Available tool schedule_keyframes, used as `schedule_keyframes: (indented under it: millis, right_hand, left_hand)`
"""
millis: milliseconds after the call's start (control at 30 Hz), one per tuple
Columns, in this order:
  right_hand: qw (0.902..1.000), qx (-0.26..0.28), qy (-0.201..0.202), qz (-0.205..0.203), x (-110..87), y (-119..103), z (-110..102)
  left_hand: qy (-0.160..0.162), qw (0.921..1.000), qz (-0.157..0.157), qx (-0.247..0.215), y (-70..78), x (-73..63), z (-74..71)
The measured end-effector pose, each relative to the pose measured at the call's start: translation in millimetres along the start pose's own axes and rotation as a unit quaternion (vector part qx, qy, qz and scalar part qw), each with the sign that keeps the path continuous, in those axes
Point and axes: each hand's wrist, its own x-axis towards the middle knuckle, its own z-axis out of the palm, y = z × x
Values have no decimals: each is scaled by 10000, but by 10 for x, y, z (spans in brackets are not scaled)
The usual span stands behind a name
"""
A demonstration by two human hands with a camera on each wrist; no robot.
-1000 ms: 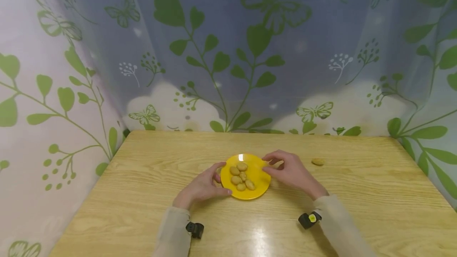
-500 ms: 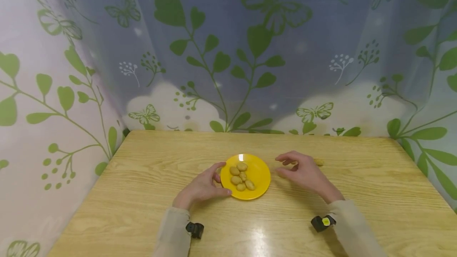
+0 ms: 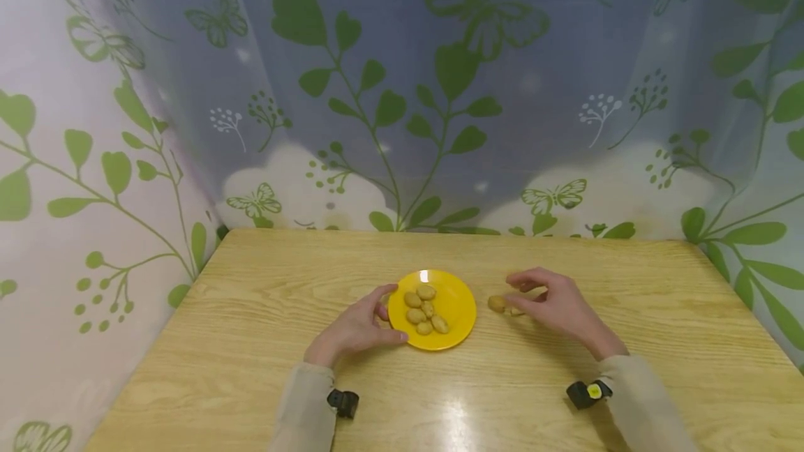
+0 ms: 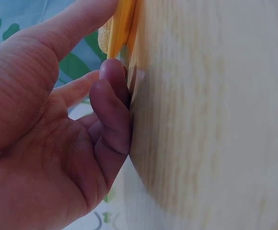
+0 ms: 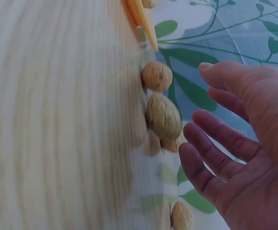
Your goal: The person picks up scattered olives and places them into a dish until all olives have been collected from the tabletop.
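A yellow plate (image 3: 461, 319) with several walnuts (image 3: 426, 292) on it sits mid-table. My left hand (image 3: 354, 330) holds the plate's left rim; the left wrist view shows the thumb over the rim and the other fingers curled low against the table. To the right of the plate, my right hand (image 3: 559, 305) hovers over loose walnuts (image 3: 496, 303). In the right wrist view its fingers are spread and bent slightly, nothing between them, beside a large wrinkled walnut (image 5: 163, 115). A rounder walnut (image 5: 157, 75) lies closer to the plate.
Another walnut (image 5: 182, 215) lies apart on the table, below the hand in the right wrist view. The wooden table (image 3: 251, 403) ends at the back against a patterned curtain (image 3: 402, 124) with leaves and butterflies.
My right hand has moved right, from the plate's right rim, uncovering loose walnuts on the table. The walnut at far right is now behind it in the head view. Left hand and plate stay put.
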Motion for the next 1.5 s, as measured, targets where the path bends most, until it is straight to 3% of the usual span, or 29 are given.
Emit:
schedule_keyframes:
  millis: [233, 500, 933, 1500]
  right_hand:
    - [9997, -236, -25, 75, -41, 112, -67]
    - [9989, -330, -328, 12, -50, 199, -114]
    - [9968, -340, -694, 190, -40, 175, -110]
    - [9964, -644, -537, 118, -29, 197, -79]
  left_hand:
    - [5, 10000, -17, 23, -3, 0, 1]
    - [43, 9999, -30, 108, -6, 13, 4]
    - [39, 9999, 37, 160, -40, 36, 9]
    - [27, 10000, 8, 79, -23, 20, 4]
